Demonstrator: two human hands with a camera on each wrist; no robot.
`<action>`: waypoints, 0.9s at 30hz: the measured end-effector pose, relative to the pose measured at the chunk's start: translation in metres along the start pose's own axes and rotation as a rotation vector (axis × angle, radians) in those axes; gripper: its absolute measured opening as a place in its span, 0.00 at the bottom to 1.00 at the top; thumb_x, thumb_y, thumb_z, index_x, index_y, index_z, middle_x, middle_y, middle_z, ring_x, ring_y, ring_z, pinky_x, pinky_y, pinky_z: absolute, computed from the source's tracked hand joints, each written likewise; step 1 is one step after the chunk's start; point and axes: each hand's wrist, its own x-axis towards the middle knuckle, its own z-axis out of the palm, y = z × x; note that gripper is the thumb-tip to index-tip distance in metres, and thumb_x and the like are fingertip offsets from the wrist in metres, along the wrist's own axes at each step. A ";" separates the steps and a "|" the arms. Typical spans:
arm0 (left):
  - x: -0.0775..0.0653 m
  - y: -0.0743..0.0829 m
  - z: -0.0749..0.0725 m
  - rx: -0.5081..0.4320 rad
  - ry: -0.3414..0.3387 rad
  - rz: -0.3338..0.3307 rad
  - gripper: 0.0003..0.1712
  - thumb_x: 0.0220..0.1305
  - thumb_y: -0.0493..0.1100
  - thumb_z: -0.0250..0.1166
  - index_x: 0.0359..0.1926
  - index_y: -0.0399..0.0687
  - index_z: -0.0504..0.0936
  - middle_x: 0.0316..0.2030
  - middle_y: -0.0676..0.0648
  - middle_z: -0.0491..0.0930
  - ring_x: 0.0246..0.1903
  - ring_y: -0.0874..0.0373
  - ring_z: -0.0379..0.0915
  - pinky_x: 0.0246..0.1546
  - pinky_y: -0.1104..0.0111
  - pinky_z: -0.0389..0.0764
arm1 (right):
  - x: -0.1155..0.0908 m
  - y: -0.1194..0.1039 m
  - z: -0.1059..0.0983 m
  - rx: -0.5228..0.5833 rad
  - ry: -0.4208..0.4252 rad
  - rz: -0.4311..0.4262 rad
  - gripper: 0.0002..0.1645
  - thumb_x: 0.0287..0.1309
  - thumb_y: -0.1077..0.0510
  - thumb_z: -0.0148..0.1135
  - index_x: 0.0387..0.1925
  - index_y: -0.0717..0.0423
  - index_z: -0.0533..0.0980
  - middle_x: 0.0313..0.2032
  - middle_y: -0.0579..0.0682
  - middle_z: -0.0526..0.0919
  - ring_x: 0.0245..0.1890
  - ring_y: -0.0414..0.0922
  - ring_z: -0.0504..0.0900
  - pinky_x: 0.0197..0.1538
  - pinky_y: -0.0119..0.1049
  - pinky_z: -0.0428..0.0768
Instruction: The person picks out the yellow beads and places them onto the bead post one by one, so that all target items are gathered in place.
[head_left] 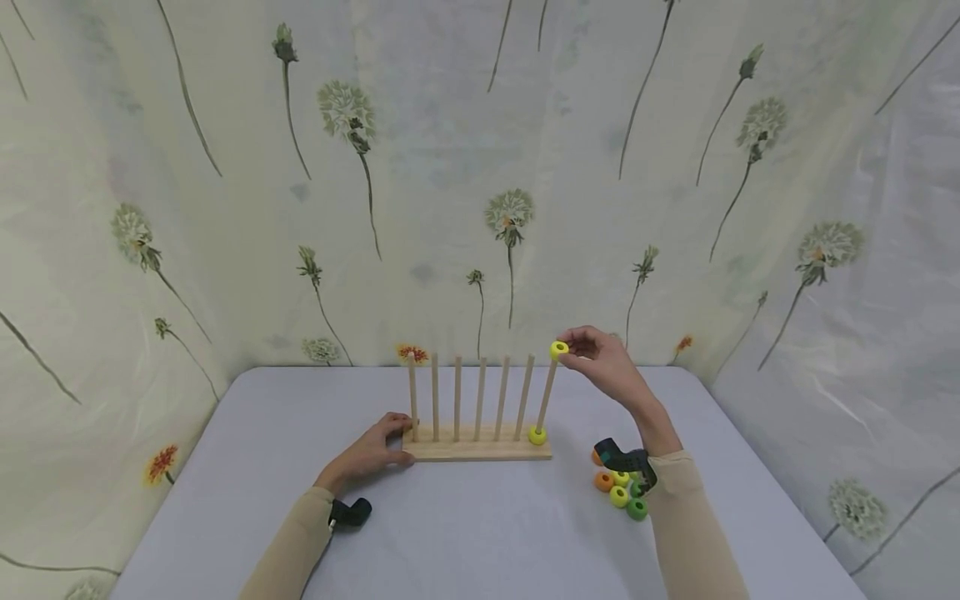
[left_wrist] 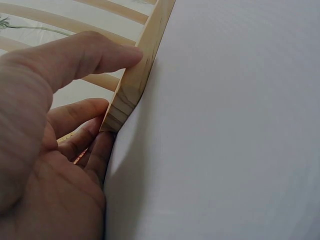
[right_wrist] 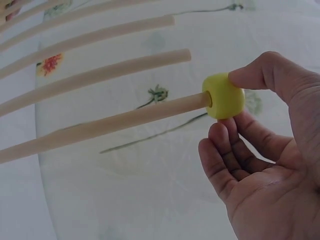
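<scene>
A wooden peg rack (head_left: 480,451) with several upright dowels stands on the table. My left hand (head_left: 372,448) grips its left end, the thumb (left_wrist: 122,56) on the front edge and the other fingers behind the base. At the right end, my right hand (head_left: 606,364) pinches a yellow bead (head_left: 559,350) between thumb and fingers. This bead sits at the top of the rightmost dowel (right_wrist: 165,111), whose tip is inside its hole in the right wrist view. Another yellow bead (head_left: 537,435) rests at the foot of the same dowel.
Right of the rack lies a loose group of beads: orange (head_left: 603,481), yellow (head_left: 618,497) and green (head_left: 637,509). My right wrist camera (head_left: 626,461) and forearm hide part of it. A flower-printed curtain (head_left: 435,208) hangs behind the pale table (head_left: 465,533).
</scene>
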 end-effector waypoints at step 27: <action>-0.001 0.001 0.000 0.007 0.002 0.025 0.39 0.50 0.44 0.74 0.63 0.38 0.72 0.63 0.42 0.66 0.67 0.44 0.59 0.67 0.46 0.58 | 0.004 0.012 0.004 0.028 -0.029 0.017 0.19 0.62 0.61 0.62 0.52 0.66 0.73 0.48 0.61 0.78 0.42 0.46 0.78 0.42 0.25 0.77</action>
